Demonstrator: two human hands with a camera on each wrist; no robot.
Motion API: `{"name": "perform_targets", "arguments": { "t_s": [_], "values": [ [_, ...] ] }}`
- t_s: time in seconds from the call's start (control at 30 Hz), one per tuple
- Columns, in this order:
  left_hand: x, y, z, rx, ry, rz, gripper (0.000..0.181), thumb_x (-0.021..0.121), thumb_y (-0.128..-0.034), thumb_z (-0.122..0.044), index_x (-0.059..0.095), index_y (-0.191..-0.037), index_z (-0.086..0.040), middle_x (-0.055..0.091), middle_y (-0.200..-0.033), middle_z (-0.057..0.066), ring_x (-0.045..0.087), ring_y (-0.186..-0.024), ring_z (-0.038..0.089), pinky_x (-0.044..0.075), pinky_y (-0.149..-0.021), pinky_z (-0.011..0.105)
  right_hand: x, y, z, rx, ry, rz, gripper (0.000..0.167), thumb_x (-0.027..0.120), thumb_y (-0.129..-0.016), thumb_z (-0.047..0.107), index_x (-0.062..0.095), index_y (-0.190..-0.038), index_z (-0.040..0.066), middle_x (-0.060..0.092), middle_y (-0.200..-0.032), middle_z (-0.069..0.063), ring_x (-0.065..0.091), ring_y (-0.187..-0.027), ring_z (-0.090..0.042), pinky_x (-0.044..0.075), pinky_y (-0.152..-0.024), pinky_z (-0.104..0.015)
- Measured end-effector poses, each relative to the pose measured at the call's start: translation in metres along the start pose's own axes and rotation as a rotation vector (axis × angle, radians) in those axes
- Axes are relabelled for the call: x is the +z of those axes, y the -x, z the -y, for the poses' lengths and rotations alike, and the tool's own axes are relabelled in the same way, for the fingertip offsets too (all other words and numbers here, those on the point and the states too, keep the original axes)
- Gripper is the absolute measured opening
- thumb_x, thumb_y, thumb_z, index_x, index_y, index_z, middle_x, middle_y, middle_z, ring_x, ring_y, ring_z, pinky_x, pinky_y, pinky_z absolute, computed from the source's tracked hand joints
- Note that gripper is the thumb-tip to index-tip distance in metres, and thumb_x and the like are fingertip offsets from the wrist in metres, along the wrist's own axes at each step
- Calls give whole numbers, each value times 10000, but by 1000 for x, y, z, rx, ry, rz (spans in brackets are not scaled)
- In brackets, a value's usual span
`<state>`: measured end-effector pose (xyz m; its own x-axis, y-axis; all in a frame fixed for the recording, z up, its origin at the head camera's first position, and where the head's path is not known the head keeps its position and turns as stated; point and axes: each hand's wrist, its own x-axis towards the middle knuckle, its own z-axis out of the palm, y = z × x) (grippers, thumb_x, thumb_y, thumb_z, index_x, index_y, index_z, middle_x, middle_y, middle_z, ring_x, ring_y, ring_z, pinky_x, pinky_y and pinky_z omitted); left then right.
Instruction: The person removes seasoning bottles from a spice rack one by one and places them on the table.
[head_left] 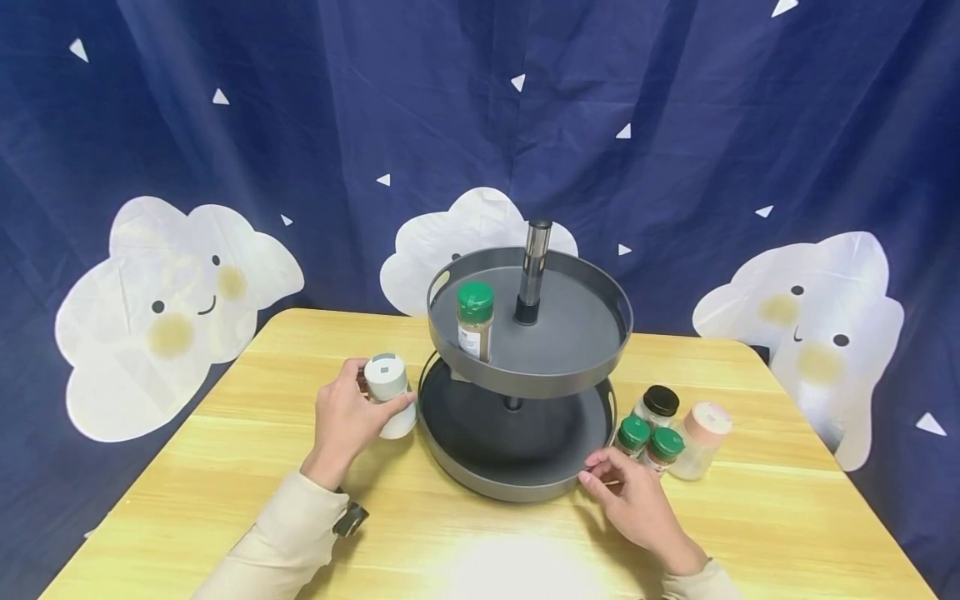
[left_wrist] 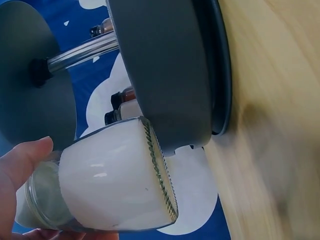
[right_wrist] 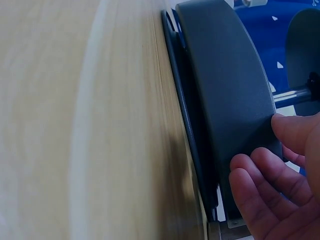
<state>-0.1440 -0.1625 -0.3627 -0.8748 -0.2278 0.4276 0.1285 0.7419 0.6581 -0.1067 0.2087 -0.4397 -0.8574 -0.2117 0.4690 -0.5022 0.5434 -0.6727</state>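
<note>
My left hand [head_left: 347, 414] grips a glass jar [head_left: 388, 398] with a white lid, to the left of a dark grey two-tier turntable. White contents fill part of the jar [left_wrist: 112, 180]; in the left wrist view it is tilted, its base close to the lower tray's wall. At the front right, my right hand [head_left: 628, 498] pinches the rim of the lower tray [head_left: 517, 487], with thumb and curled fingers against its wall [right_wrist: 235, 100]. On the upper tray [head_left: 540, 383] stands a green-capped spice bottle [head_left: 475, 323], at its left side.
Right of the turntable stand two green-capped bottles [head_left: 665, 446], a black-lidded jar [head_left: 658, 402] and a pink-and-white-lidded jar [head_left: 703, 442]. A chrome post [head_left: 533, 271] rises through the upper tray. Behind the wooden table [head_left: 360, 337] hangs a blue curtain [head_left: 420, 92] with clouds.
</note>
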Motion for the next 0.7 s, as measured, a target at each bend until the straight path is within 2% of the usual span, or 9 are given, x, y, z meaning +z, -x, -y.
{"name": "perform_targets", "arguments": {
  "t_s": [0.27, 0.7],
  "values": [
    [2, 3, 5, -3, -13, 14, 668, 907, -628, -336, 580, -1094, 14, 683, -913, 160, 625, -798, 310, 467, -653, 403, 0, 0, -1, 9, -7, 3, 187, 745, -803, -33, 636, -909, 78, 622, -742, 116, 624, -662, -36, 568, -576, -239],
    [6, 8, 14, -26, -31, 63, 634, 897, -642, -324, 569, -1067, 14, 679, -919, 165, 613, -784, 321, 469, -634, 396, 0, 0, 0, 20, -11, 7, 192, 743, -802, -36, 637, -911, 81, 619, -744, 109, 625, -662, -40, 568, -577, -236]
  ]
}}
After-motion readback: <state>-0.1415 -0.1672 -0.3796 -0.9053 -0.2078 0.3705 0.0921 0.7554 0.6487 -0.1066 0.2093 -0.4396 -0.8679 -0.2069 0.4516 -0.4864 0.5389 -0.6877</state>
